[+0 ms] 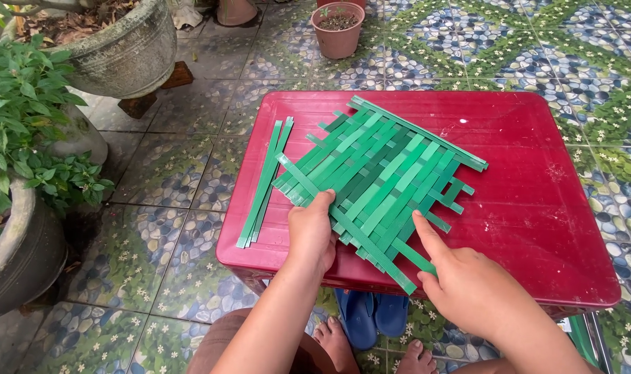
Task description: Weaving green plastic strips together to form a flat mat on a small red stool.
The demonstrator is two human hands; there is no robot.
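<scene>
On the red table [530, 208], a green woven strip mat [385, 173] lies flat; left hand [312, 232] presses it, fingers together, right hand [468, 277] points one finger onto it; bare tabletop right.

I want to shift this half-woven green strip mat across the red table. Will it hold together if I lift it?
The woven mat of flat green strips probably flexes and sags, being thin. Its loose ends stick out unlocked, so strips may slip free. It looks light; the left hand and right hand press it flat.
</scene>
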